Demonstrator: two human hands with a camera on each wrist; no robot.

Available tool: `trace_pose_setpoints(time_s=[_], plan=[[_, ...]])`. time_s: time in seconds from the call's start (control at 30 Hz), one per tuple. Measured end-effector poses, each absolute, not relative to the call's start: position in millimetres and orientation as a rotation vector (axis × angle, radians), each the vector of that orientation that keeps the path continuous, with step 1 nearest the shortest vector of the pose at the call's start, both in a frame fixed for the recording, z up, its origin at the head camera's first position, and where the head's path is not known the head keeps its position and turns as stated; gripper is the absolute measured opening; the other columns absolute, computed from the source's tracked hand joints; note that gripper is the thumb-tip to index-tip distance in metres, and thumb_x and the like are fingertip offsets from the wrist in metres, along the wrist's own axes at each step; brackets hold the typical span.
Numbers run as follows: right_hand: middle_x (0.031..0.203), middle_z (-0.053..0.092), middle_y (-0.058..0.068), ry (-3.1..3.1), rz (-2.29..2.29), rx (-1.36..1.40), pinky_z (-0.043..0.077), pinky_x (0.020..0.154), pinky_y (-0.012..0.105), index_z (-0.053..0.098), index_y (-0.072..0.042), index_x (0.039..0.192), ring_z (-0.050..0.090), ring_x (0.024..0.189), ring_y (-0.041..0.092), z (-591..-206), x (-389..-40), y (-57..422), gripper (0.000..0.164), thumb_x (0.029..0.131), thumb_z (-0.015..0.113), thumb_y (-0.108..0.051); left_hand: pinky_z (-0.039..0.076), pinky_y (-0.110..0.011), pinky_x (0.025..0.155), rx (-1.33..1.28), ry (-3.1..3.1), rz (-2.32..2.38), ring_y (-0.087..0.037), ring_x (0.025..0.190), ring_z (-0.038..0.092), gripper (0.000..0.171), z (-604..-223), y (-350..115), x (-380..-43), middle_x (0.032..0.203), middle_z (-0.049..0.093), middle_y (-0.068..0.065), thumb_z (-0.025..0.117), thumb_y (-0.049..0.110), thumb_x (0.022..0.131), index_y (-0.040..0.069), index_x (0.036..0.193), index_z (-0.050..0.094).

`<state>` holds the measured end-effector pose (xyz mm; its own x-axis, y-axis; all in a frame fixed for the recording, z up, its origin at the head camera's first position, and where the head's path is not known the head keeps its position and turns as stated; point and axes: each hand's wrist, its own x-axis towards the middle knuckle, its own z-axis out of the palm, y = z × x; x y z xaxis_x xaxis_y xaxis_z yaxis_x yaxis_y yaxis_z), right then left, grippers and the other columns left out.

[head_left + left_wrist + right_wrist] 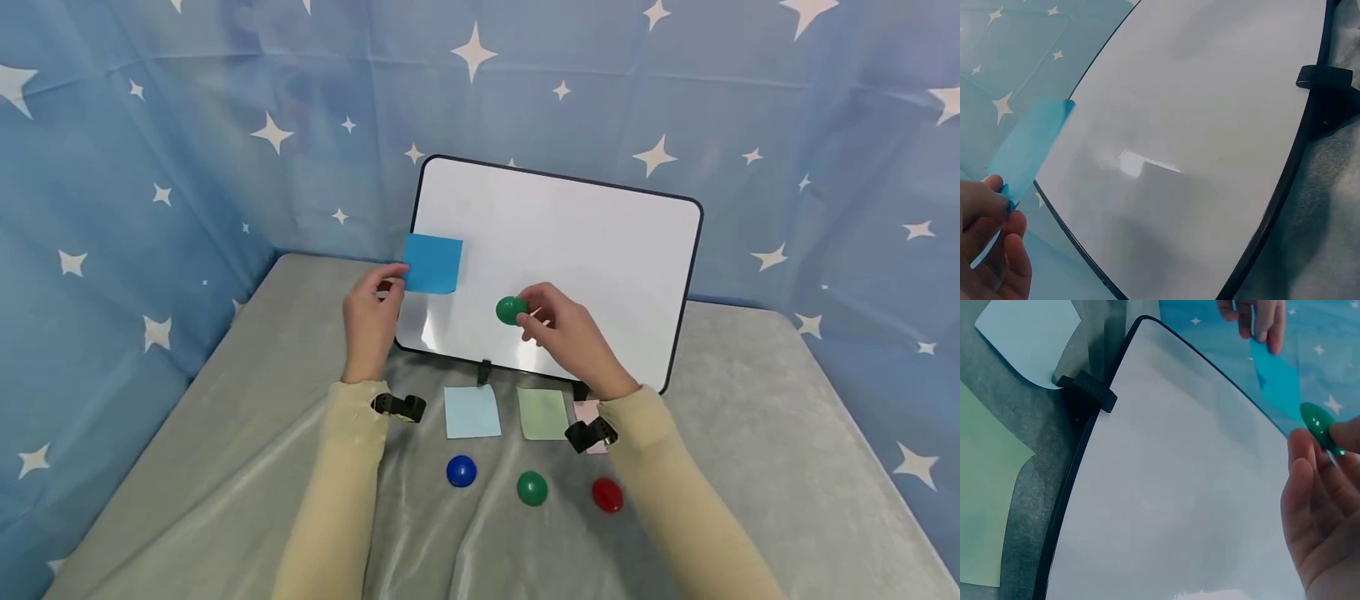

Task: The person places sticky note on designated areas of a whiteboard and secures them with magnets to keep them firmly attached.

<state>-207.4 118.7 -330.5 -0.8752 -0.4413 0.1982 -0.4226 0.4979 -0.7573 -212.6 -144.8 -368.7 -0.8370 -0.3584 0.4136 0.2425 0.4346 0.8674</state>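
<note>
A bright blue square of paper [432, 264] is pinched at its left edge by my left hand [372, 321]. It overlaps the left side of the whiteboard [570, 242] in the head view. Between thumb and fingers, my right hand [572, 337] holds a round green magnet [511, 311] in front of the board's middle. In the right wrist view the green magnet [1319, 427] appears edge-on, with the blue paper [1277, 378] hanging from the left hand [1260, 319] behind it. The left wrist view shows the blue paper [1035, 140] slanting away from the fingertips.
Black feet [484, 372] support the tilted board. Before it lie light blue [472, 412], green [543, 414] and pink [585, 412] paper squares, the pink partly hidden by my right wrist. Nearer are blue [461, 471], green [532, 488] and red [607, 495] round pieces. A starry curtain [225, 125] hangs behind.
</note>
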Motion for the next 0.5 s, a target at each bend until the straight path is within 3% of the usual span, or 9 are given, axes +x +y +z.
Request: trace_pose_setpoints(time_s=[0.5], plan=[[0.092, 0.057, 0.001, 2.737, -1.327, -0.754, 0.047, 0.065, 0.033, 0.049, -0.017, 0.114, 0.060, 0.075, 0.025, -330.1, -226.8, 115.8, 0.028, 0.089, 0.056, -0.024, 0.046, -0.029, 0.069, 0.068, -2.219, -1.401, -0.014, 0.088, 0.053, 0.023, -376.3, -135.6, -226.8, 0.106, 0.059, 0.004, 0.058, 0.012, 0.087, 0.020, 0.107, 0.065]])
